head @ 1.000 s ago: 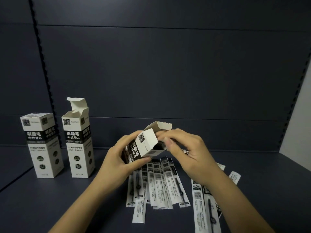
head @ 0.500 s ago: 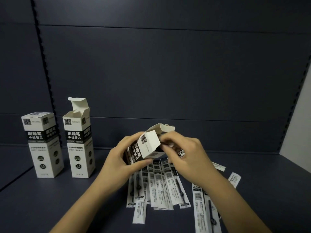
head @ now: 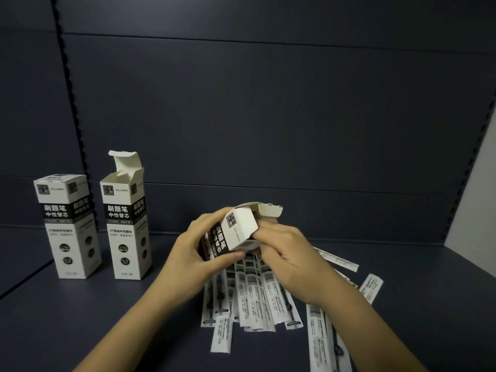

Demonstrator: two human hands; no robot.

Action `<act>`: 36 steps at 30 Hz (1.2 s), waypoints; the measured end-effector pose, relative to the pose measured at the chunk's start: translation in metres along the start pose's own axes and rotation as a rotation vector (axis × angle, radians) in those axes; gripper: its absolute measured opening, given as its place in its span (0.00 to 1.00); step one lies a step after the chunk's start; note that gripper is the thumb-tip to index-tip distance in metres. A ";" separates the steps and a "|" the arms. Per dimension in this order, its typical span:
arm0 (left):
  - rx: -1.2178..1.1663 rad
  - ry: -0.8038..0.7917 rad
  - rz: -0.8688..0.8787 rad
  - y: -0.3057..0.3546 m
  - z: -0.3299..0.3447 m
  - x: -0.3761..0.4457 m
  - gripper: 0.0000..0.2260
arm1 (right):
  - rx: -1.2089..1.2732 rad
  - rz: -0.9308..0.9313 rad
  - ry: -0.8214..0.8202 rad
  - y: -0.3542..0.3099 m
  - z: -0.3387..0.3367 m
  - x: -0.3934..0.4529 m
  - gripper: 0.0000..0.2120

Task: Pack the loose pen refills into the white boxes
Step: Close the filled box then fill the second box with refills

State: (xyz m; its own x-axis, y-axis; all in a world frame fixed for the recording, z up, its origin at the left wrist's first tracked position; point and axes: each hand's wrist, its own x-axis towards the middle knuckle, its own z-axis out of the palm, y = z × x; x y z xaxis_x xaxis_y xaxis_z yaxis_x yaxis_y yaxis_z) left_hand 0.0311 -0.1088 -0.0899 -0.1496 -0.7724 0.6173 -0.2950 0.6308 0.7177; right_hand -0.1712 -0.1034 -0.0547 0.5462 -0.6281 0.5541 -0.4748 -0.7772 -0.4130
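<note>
Above the refills [head: 257, 299], tilted box [head: 236, 232] still gripped by both hands, right fingers [head: 264, 234] now deeper at its mouth.

Left hand [head: 196, 253] grips tilted white box [head: 239, 232], flap open; right hand [head: 290, 253] at its mouth, above loose refills [head: 257, 299] on worktop [head: 80, 318].

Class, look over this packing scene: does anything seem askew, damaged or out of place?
Nothing looks damaged. The refills lie fanned loosely across the shelf, some overlapping. One standing box has its lid flap up; its neighbour is closed. Both hands work at a tilted box.
</note>
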 end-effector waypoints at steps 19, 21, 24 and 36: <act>-0.137 0.143 0.064 0.037 0.008 0.002 0.35 | 0.306 -0.198 0.557 -0.008 -0.015 -0.007 0.16; -0.113 0.130 0.094 0.046 0.009 0.005 0.33 | 0.302 -0.212 0.559 -0.010 -0.017 -0.007 0.16; -0.070 0.096 0.114 0.058 0.014 0.008 0.28 | 0.277 -0.251 0.573 -0.011 -0.020 -0.008 0.17; -0.170 0.048 0.049 0.082 0.042 0.003 0.23 | 0.482 -0.195 0.626 -0.014 -0.032 -0.009 0.07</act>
State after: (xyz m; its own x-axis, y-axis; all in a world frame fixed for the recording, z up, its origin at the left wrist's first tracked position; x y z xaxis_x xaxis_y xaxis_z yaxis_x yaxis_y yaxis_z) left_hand -0.0331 -0.0627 -0.0427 -0.1135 -0.7389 0.6642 -0.1237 0.6739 0.7284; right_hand -0.1913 -0.0859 -0.0307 0.0337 -0.4529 0.8909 0.0162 -0.8910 -0.4536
